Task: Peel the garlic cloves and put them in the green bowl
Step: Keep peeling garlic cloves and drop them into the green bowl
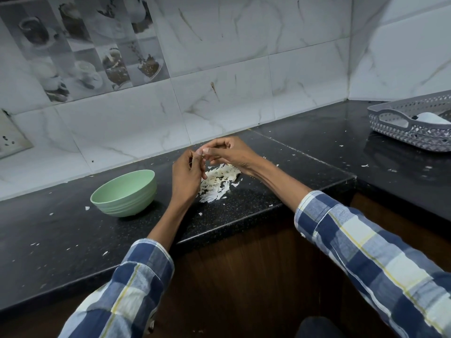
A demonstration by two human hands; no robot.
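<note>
A small garlic clove (200, 152), mostly hidden by fingertips, is held up above the counter (244, 206) near its back edge, between both hands. The left hand (186, 176) curls its fingers round the clove from below, and the right hand (229, 152) meets it from the right, thumb and forefinger pinching at the clove's top, apparently pulling skin away. So each grip is pressed onto the clove, not spread.

Directly beneath the hands lies a pile of garlic skins (217, 182), with stray flakes scattered across the counter toward its front edge and right side. The green bowl (124, 193) stands to the left of the pile, near but apart from the left hand; its inside is not visible from this angle, so how many cloves it holds cannot be told.

Judging by the size of the pile, peeling seems well underway. A grey perforated basket (412, 125) sits at the counter's far right, holding something white.
</note>
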